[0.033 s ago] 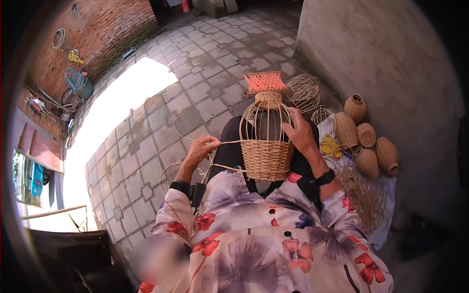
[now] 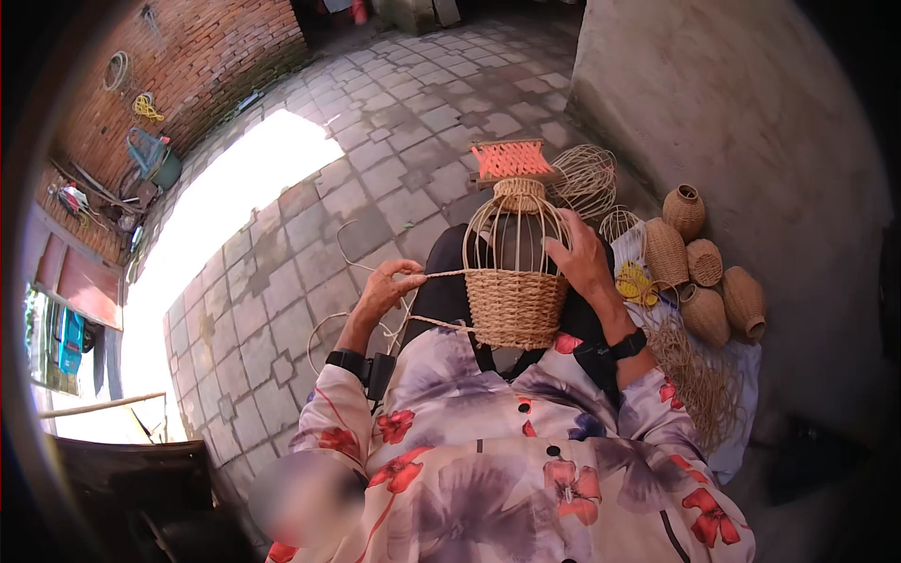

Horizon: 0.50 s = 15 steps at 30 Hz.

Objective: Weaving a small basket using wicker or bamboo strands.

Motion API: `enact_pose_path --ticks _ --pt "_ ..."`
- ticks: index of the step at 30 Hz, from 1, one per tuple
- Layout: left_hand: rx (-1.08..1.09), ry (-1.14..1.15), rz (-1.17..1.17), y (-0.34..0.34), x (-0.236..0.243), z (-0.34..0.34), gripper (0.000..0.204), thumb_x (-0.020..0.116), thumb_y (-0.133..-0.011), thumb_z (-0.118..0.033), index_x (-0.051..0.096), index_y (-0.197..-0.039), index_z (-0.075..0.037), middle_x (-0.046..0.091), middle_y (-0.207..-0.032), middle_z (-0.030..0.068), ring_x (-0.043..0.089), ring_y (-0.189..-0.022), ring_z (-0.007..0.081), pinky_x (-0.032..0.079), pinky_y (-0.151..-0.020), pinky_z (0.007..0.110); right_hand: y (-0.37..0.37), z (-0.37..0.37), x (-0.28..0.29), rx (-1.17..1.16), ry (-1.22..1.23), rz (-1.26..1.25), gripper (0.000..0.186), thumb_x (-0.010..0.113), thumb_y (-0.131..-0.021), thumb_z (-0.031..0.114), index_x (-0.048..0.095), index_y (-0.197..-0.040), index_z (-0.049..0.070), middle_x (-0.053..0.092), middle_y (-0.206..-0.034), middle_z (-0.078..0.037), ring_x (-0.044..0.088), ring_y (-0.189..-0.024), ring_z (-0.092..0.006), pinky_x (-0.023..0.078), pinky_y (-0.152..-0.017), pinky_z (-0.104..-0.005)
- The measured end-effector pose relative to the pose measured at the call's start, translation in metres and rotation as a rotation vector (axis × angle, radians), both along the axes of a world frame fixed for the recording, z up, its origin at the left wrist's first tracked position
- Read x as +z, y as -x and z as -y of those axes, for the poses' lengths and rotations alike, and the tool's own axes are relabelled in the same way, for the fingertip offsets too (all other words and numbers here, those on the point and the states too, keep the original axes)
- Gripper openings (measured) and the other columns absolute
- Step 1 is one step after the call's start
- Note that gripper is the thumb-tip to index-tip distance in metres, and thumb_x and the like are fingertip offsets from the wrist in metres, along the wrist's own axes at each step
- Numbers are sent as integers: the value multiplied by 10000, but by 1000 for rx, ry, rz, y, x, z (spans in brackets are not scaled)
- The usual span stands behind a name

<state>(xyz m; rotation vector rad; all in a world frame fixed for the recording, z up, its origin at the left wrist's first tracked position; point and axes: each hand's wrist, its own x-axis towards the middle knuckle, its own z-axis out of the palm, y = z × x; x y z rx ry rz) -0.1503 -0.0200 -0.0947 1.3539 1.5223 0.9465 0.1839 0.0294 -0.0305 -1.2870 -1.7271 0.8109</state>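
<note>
A half-woven basket (image 2: 514,311) stands between my knees. Its lower body is closely woven, bare upright ribs curve in above it, and a bound neck (image 2: 519,192) tops them. My right hand (image 2: 584,261) is closed on the ribs at the basket's right side, some fingertips hidden behind them. To the left, my left hand (image 2: 383,286) pinches a twisted cord (image 2: 445,274), drawn straight out from the upper edge of the weave. A second strand (image 2: 439,322) leaves the weave lower down, and loose cord ends curl beneath and beyond my left hand.
Past the basket is a small stool (image 2: 511,159) with an orange woven seat, beside a bare rib frame (image 2: 584,178). On my right, several finished baskets (image 2: 665,251), a yellow bundle (image 2: 634,281) and a heap of loose cord (image 2: 690,380) lie by a wall (image 2: 723,113).
</note>
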Motion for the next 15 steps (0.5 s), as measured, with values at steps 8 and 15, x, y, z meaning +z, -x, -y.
enact_pose_path --ticks 8,15 --pt "21 420 1 10 -37 -17 575 597 -853 -573 650 -682 -27 578 -605 40 522 -530 136 421 -449 283 32 -1 28 -68 -371 123 405 669 -802 241 553 -1135 43 577 -1101 -153 534 -1043 -349 417 -924 -453" --pt "68 303 488 6 -2 -18 236 697 -867 -289 613 -840 -70 552 -658 -43 548 -579 83 476 -535 223 43 -8 23 -103 -238 270 470 663 -765 340 552 -1123 56 559 -1128 -138 516 -1076 -344 427 -918 -456"
